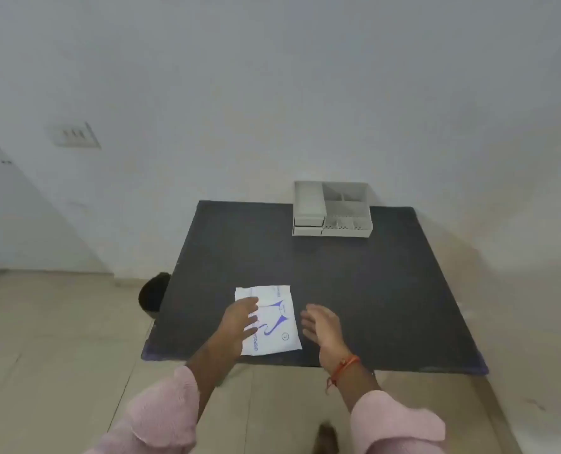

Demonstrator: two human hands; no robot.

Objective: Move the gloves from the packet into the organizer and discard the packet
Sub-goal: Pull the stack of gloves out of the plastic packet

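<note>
A white glove packet (277,317) with blue print lies flat near the front edge of the black table (354,290). My left hand (240,321) is spread over the packet's left side, fingers apart. Just right of the packet, my right hand (321,326) hovers open with the palm turned inward, not touching it. The grey organizer (331,209) with several compartments stands at the table's far edge against the wall. No gloves are visible outside the packet.
A dark round bin (153,293) sits on the floor just left of the table. The wall rises directly behind the organizer. Beige tiled floor surrounds the table, and a foot (326,439) shows at the bottom.
</note>
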